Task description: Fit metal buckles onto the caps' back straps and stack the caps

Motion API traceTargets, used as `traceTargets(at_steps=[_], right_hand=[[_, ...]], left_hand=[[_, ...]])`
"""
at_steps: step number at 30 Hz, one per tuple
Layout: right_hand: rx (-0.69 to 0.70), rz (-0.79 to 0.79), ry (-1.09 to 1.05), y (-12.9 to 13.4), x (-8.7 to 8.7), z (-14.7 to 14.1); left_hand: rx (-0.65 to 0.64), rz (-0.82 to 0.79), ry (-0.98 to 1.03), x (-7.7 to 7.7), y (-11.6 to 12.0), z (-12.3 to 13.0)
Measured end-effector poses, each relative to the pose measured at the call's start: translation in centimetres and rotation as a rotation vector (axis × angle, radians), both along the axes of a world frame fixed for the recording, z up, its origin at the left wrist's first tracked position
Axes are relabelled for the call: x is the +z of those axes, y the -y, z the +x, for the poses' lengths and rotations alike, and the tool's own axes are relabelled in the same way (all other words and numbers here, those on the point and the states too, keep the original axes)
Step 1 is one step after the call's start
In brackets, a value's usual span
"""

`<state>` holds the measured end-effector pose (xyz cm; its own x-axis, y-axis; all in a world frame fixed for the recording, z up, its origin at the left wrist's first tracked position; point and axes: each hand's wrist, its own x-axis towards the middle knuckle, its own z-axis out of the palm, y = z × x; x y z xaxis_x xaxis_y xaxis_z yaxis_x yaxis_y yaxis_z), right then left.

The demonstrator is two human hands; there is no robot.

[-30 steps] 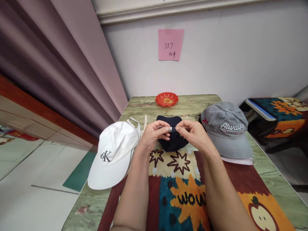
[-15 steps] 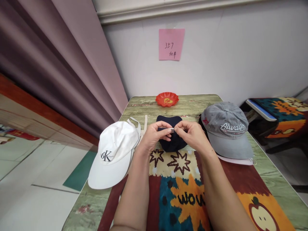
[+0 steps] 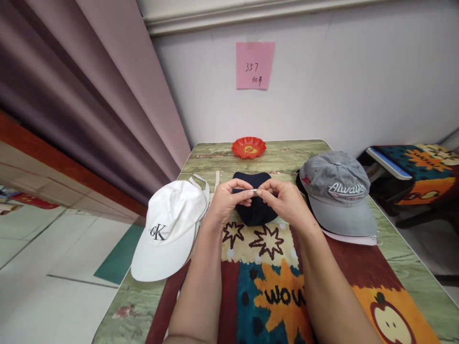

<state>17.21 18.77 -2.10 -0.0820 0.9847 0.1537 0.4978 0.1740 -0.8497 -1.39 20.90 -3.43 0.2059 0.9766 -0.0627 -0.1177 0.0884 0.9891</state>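
A dark navy cap (image 3: 255, 214) lies in the middle of the table, with its strap side towards me. Over it my left hand (image 3: 234, 195) and my right hand (image 3: 281, 197) meet, thumbs and fingertips pinched. Between them shows the thin edge of a small silver buckle (image 3: 254, 190) on the cap's strap. My left hand grips the strap at the buckle's left, most of it hidden by the fingers. My right fingertips close on the buckle's right end. To the left sits a white cap (image 3: 168, 224) with "CK" lettering; to the right, a grey cap (image 3: 337, 191) reading "Always".
A red scalloped dish (image 3: 248, 148) stands at the table's far end by the wall. Under the caps lies a colourful printed mat (image 3: 268, 296). More headwear edges show beneath the white and grey caps. A curtain (image 3: 107, 86) hangs at left; a stool (image 3: 423, 167) stands at right.
The silver buckle has turned, from showing its flat face to showing a narrow edge. My right fingertips have shifted slightly left; the caps stay where they were.
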Motion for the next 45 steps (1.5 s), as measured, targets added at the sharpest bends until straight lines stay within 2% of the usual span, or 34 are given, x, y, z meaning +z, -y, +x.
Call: traceTargets(at_steps=[2, 8, 16, 23, 40, 45], right_hand=[[-0.007, -0.015, 0.027, -0.05, -0.04, 0.09], [0.09, 0.026, 0.005, -0.04, -0.01, 0.0], [-0.008, 0.004, 0.065, -0.08, -0.2, -0.08], [-0.01, 0.004, 0.056, -0.07, -0.05, -0.13], [0.0, 0.038, 0.102, 0.0, 0.15, -0.31], [0.019, 0.174, 0.138, -0.01, -0.01, -0.4]], left_hand=[[0.012, 0.01, -0.001, 0.06, 0.01, 0.06], [-0.048, 0.003, -0.002, 0.21, 0.06, 0.29], [0.103, 0.116, -0.085, 0.49, 0.24, 0.46], [-0.063, 0.101, -0.198, 0.51, 0.33, 0.02], [-0.013, 0.107, -0.191, 0.13, 0.07, 0.15], [-0.002, 0.104, -0.167, 0.17, 0.14, 0.21]])
